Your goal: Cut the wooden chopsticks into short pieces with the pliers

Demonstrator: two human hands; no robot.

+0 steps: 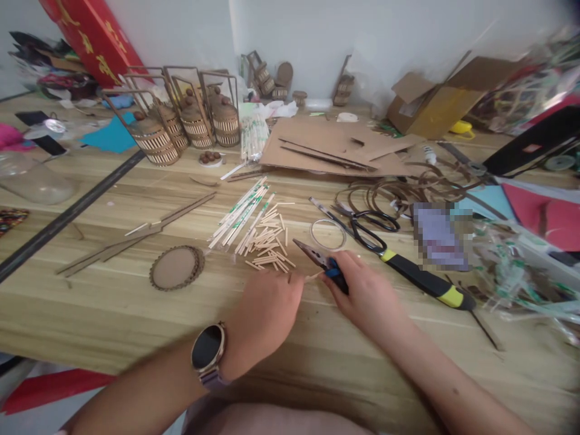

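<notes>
My left hand (267, 311), with a watch (208, 348) on the wrist, is closed at the near edge of a pile of short wooden stick pieces (270, 241). A thin wooden stick (313, 277) sticks out from its fingertips toward my other hand. My right hand (369, 287) is wrapped around long-nose pliers (333, 269) with blue and black handles; their tip points away to the left, over the table. Paper-wrapped chopsticks (244, 208) lie just beyond the pile. A pale ring (328, 234) rests beyond the pliers.
Scissors (369, 232) and a black-and-yellow-handled tool (428, 281) lie right. At left are a round cardboard disc (176, 267) and cardboard strips (136, 235). Small handled baskets (156, 142), flat cardboard (312, 139), an open box (435, 103) and curled brown strips (385, 193) stand or lie farther back.
</notes>
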